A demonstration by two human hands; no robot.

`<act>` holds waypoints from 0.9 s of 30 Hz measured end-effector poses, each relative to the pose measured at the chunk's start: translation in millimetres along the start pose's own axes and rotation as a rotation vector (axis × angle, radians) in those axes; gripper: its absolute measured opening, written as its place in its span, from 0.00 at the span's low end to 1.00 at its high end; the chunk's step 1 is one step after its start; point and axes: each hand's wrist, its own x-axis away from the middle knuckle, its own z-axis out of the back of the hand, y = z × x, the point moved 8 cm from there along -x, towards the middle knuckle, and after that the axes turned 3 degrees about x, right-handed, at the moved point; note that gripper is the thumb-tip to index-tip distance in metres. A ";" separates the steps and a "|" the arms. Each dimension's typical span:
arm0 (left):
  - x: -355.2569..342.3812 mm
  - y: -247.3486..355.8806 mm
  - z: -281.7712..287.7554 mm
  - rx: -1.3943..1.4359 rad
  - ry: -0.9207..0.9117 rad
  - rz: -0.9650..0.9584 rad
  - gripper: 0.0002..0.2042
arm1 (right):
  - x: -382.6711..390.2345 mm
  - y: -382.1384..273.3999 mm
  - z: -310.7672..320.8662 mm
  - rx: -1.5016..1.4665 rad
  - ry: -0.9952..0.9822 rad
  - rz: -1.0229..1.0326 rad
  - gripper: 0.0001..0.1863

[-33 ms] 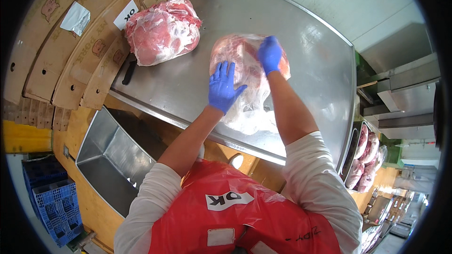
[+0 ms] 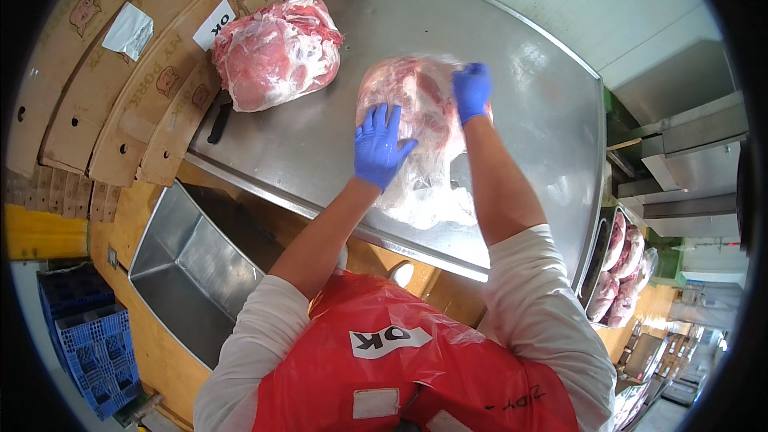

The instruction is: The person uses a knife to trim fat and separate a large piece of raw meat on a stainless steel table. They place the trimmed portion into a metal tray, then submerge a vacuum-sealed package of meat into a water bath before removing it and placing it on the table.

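Note:
A large cut of raw meat lies on the steel table in front of me, partly covered by clear plastic film that bunches toward the near table edge. Flat on the meat's left side rests my left hand, in a blue glove, fingers stretched out and thumb apart. My right hand, gloved alike, is closed in a fist at the meat's far right edge, gripping the film there. A second bare cut of meat sits at the table's far left, out of reach of both hands.
A black-handled knife lies by the left table edge. Stacked cardboard boxes line the left side. An empty steel tub stands below the steel table. At right, a bin holds several meat pieces. Blue crates stand lower left.
My right fist has moved a little to the right, toward the meat's edge, and the film over the top has shifted. My left hand stays in place.

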 end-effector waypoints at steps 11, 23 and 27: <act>-28.1 -64.1 -6.4 0.107 -0.003 0.172 0.07 | 56.4 298.4 240.4 -0.787 0.152 -0.866 0.06; -40.0 -58.4 -16.7 0.070 -0.214 0.122 0.27 | 331.5 226.8 267.3 -0.710 0.114 -0.982 0.11; -57.8 -62.4 -13.7 -0.037 -0.345 0.109 0.11 | 364.4 244.9 279.7 -0.660 0.173 -1.063 0.11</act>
